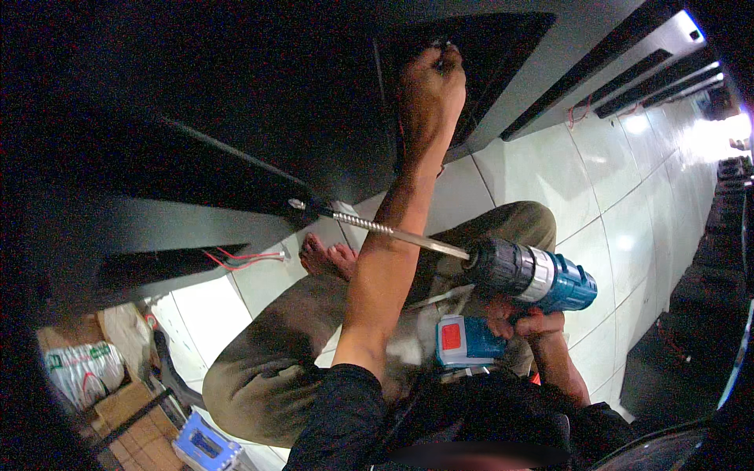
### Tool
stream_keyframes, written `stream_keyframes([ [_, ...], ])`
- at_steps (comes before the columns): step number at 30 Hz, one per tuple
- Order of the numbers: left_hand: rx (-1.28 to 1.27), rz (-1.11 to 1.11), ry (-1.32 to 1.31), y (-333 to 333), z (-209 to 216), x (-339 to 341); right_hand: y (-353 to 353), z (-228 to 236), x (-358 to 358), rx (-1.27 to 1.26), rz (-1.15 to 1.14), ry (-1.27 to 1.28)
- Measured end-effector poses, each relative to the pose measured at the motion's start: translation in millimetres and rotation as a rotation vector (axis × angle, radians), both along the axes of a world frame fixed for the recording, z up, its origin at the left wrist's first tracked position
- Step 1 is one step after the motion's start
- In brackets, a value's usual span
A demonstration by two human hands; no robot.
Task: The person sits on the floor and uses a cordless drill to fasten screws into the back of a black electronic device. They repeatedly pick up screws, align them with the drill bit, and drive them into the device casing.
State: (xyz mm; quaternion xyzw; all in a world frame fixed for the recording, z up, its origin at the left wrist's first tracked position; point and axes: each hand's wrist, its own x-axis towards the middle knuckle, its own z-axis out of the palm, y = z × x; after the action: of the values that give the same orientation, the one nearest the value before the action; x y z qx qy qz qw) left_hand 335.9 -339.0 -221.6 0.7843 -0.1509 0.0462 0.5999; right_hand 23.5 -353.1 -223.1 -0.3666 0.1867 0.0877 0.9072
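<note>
My right hand [525,320] is wrapped round the handle of a teal and black cordless drill [540,275], low in front of me. A long metal bit [430,242] sticks out of its chuck to the left, passing over my left forearm, with a spiral section and a pale tip. Under the handle shows the drill's battery [463,341], grey and teal with a red patch. Stretched far forward, my left hand [433,82] is closed against a dark recess [503,59] in a large black cabinet [259,86]. Small shiny bits show at its fingertips, too dim to name.
Red wires [239,257] hang from a slot in the cabinet panel at left. More grey-black panels [597,71] stand at the upper right. White floor tiles [620,196] lie under me. At lower left are a cardboard box [137,420], a clear plastic bag [86,373] and a blue case [206,443].
</note>
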Motion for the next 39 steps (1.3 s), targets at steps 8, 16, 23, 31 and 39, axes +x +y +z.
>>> stream_keyframes([
  [8, 0.04, 0.169, -0.22, -4.8, -24.4, 15.0, -50.2, -21.1, -22.3, -0.03, 0.179, 0.047],
  [16, -0.044, 0.113, 0.225, 43.5, 3.3, -55.1, -110.4, 11.7, -42.1, -0.003, 0.102, -0.086],
  [23, 0.018, 0.118, 0.324, 10.7, 38.3, -114.6, -199.4, 2.0, -78.5, 0.026, 0.232, -0.169],
  [31, 0.235, -0.097, 0.153, -138.2, 88.8, -145.1, -324.8, 2.8, -125.9, 0.086, 0.145, -0.213],
  [39, 0.327, -0.046, -0.408, -250.1, 176.2, -140.7, -422.9, -29.9, -170.9, 0.158, 0.064, -0.286],
])
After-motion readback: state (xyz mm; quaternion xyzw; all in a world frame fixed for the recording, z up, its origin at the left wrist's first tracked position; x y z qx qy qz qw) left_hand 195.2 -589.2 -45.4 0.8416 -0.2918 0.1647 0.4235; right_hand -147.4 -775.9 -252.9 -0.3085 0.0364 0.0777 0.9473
